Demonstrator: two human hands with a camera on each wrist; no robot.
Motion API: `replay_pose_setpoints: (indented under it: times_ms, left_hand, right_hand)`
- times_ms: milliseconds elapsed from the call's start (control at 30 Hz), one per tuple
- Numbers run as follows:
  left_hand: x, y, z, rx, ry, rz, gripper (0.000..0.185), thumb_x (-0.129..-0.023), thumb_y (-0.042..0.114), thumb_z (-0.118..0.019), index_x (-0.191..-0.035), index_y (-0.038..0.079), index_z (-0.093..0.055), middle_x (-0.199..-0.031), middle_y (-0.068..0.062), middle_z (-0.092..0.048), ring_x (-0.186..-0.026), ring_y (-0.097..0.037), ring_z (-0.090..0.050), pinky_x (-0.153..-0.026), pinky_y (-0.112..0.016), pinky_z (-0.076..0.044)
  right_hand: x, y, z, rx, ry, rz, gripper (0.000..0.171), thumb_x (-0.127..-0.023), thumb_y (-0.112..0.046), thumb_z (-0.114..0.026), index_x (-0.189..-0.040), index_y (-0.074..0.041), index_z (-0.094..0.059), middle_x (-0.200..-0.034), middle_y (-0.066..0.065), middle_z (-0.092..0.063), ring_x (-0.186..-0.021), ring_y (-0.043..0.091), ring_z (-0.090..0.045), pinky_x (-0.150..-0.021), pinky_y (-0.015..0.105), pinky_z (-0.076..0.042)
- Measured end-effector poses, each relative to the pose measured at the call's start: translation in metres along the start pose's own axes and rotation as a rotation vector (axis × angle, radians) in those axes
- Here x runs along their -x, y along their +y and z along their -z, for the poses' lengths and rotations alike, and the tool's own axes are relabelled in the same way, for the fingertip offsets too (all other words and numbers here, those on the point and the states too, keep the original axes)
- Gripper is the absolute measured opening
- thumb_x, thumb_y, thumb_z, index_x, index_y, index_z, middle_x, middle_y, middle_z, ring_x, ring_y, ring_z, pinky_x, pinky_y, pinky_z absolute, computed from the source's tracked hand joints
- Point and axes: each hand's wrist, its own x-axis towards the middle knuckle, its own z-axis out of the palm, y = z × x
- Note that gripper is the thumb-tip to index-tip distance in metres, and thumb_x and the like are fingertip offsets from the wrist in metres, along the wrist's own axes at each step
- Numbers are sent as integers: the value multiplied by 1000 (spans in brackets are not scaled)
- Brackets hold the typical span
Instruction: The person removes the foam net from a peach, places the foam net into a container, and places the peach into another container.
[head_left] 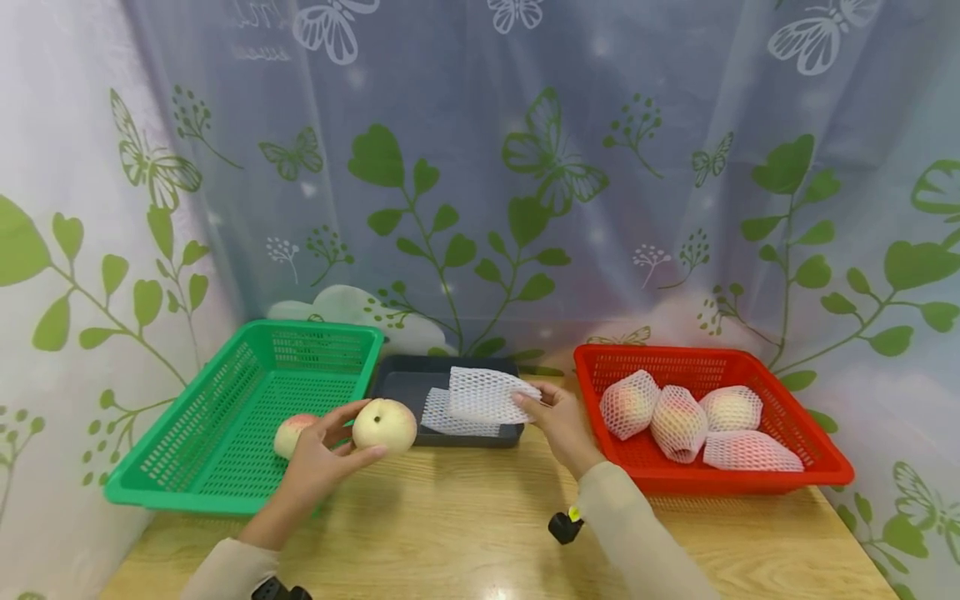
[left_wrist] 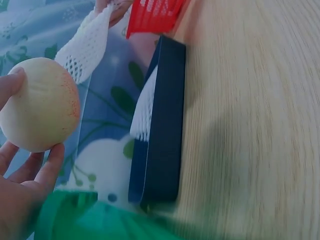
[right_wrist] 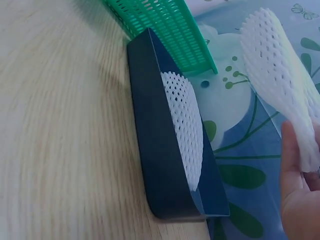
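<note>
Light wooden table (head_left: 465,533) down front, pale grain running across, and a sheer curtain (head_left: 480,167) wrapped round the back and sides, printed with green leaves and butterflies. There's faint writing high up on the curtain, too blurred to read. Far left, a green basket (head_left: 225,433) with one peach (head_left: 288,433) lying in it. The left hand (head_left: 318,462) grips a bare peach (head_left: 385,425) in curled fingers, held up just over the basket's near right corner. Centre, a dark tray (head_left: 405,383) with a white foam net (head_left: 442,417) lying in it. Above the tray the right hand (head_left: 558,421) pinches a second foam net sleeve (head_left: 487,396) by its edge. Far right, a red basket (head_left: 750,479) holds four peaches (head_left: 678,421) already netted.
</note>
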Motion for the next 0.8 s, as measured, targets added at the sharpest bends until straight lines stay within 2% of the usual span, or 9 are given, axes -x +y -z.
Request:
replay_pose_setpoints:
  times_ms: [200, 333, 433, 567, 633, 800]
  left_hand:
    - [5, -9, 21, 11, -2, -26, 71, -75, 15, -83, -138, 9, -50, -137, -13, -44, -106, -2, -58, -82, -26, -55]
    - [9, -10, 35, -19, 4, 3, 71, -76, 18, -82, -139, 9, -49, -138, -13, -42, -107, 1, -57, -84, -25, -54]
    - [13, -10, 47, -42, 12, 43, 73, -77, 22, -82, -140, 11, -47, -138, -14, -46, -106, 4, -57, -85, -24, -54]
    - [18, -10, 61, -101, 28, 41, 72, -79, 23, -80, -141, 11, -46, -139, -14, -47, -104, 6, -57, -82, -24, -55]
    - [20, -11, 68, -151, 43, 25, 70, -81, 23, -79, -141, 10, -46, -138, -11, -50, -102, 6, -57, -79, -24, -55]
    - [22, -17, 85, -251, 63, 21, 67, -81, 26, -78, -139, 9, -49, -127, 9, -56, -99, 7, -57, -74, -25, -55]
  right_hand:
    - [-13, 1, -9, -55, 6, 8, 31, -87, -10, -70, -114, 4, -63, -92, 0, -66, -77, 12, -60, -68, 21, -53]
    - [-20, 4, -16, -46, 29, 15, 29, -86, -7, -71, -111, 4, -64, -87, -1, -66, -72, 10, -59, -63, 21, -52]
    - [-25, 7, -22, -47, 34, 18, 28, -86, -5, -70, -111, 5, -63, -85, -1, -65, -69, 9, -59, -62, 20, -52]
    - [-29, 11, -29, -60, 19, 24, 28, -86, -1, -69, -110, 8, -61, -81, -3, -63, -67, 8, -57, -61, 21, -51]
    - [-30, 14, -33, -54, 16, 28, 28, -85, 0, -69, -110, 10, -61, -79, -4, -62, -66, 7, -56, -60, 21, -50]
    - [-30, 20, -41, 69, 9, 63, 26, -84, -2, -71, -106, 9, -65, -81, 0, -64, -67, 6, -55, -60, 19, -48]
